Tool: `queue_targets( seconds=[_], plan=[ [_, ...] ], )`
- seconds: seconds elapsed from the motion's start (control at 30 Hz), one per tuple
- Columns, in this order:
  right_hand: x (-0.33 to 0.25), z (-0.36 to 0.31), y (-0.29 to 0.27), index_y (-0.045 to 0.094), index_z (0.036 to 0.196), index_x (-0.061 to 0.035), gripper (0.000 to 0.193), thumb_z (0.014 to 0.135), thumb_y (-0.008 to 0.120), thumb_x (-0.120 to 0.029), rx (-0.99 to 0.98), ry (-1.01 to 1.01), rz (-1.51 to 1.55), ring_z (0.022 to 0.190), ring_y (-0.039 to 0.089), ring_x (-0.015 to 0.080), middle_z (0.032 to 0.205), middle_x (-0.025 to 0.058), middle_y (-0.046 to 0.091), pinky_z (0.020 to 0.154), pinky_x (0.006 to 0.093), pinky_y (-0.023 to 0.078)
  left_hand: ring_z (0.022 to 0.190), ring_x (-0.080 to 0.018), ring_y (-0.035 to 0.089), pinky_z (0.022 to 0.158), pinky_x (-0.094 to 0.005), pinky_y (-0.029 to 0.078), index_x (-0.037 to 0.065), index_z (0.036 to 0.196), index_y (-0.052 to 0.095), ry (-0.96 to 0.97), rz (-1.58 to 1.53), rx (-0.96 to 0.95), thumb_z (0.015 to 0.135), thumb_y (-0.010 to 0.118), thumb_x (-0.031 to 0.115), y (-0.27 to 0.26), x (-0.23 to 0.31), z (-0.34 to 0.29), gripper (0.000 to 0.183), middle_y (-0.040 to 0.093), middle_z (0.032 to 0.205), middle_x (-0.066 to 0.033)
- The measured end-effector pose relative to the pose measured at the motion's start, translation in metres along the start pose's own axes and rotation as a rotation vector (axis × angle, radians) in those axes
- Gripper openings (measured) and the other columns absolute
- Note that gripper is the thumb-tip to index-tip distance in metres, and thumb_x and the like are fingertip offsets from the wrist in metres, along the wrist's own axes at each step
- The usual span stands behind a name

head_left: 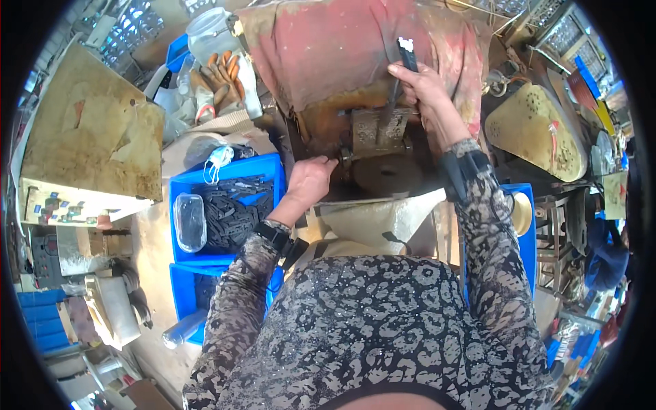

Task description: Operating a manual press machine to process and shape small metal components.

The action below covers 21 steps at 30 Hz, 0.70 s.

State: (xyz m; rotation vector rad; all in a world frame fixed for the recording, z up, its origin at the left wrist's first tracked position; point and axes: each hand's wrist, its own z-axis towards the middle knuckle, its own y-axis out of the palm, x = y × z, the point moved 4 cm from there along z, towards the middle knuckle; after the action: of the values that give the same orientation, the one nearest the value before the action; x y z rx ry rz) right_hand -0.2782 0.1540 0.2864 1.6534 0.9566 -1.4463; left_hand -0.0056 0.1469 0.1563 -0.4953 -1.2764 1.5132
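My right hand [425, 90] is wrapped round a black handle [408, 56] with a white, worn tip. Below it a dark bar runs down to a worn metal block [380, 130] on the machine in front of me. My left hand [313, 179] is closed, its fingertips pinched at the left side of that block. Whatever those fingertips hold is too small or hidden to make out. Under the block lies a dark round surface [386, 175]. A stained red cloth [328, 51] drapes over the machine behind it.
Left of me, a blue bin [179, 251] holds many dark flat pieces [229, 222] and a clear plastic tub [190, 222]. Another blue bin [179, 287] stands nearer. Work gloves [220, 85] lie beyond them. A blue bin [526, 249] is by my right forearm. A person [606, 254] is far right.
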Motion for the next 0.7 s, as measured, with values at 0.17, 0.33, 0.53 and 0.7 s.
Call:
queue_targets(
  seconds=[0.17, 0.33, 0.53, 0.7],
  plan=[
    [-0.002, 0.029, 0.007, 0.06, 0.095, -0.0093, 0.032, 0.077, 0.079, -0.027, 0.029, 0.024, -0.046, 0.045, 0.033, 0.0015, 0.059, -0.0096, 0.041, 0.04, 0.0206, 0.025, 0.08, -0.0314, 0.064, 0.07, -0.0406, 0.053, 0.008, 0.101, 0.068, 0.037, 0.004, 0.045, 0.077, 0.059, 0.007, 0.0, 0.002, 0.001, 0.026, 0.066, 0.087, -0.0134],
    [-0.004, 0.025, 0.004, 0.055, 0.073, -0.014, 0.036, 0.074, 0.079, -0.041, -0.043, -0.142, -0.149, 0.048, 0.039, 0.0054, 0.052, -0.0063, 0.038, 0.041, 0.0259, 0.03, 0.074, -0.0282, 0.062, 0.063, -0.0393, 0.05, 0.013, 0.101, 0.068, 0.071, 0.027, -0.049, 0.076, 0.059, 0.009, 0.004, 0.004, 0.003, 0.027, 0.062, 0.079, -0.0072],
    [0.023, -0.036, 0.001, 0.067, 0.085, 0.0019, 0.043, 0.073, 0.073, -0.039, 0.273, 0.033, -0.462, 0.065, 0.062, 0.0292, 0.075, 0.0162, 0.066, 0.061, 0.036, 0.051, 0.088, -0.0228, 0.065, 0.08, -0.0326, 0.052, 0.0, 0.11, 0.064, -0.463, -0.995, -0.149, 0.096, 0.055, 0.018, 0.004, 0.016, 0.031, 0.025, 0.067, 0.097, -0.0076],
    [0.072, -0.157, -0.012, 0.064, 0.068, -0.0011, 0.012, 0.072, 0.06, -0.012, -0.105, 0.187, -0.213, 0.047, 0.054, 0.0192, 0.057, 0.0082, 0.059, 0.041, 0.0343, 0.038, 0.094, -0.0186, 0.062, 0.076, -0.0332, 0.051, 0.005, 0.122, 0.055, -0.488, -1.654, -0.366, 0.098, 0.051, 0.035, 0.005, 0.106, 0.066, 0.04, 0.063, 0.111, -0.0073]
  ],
)
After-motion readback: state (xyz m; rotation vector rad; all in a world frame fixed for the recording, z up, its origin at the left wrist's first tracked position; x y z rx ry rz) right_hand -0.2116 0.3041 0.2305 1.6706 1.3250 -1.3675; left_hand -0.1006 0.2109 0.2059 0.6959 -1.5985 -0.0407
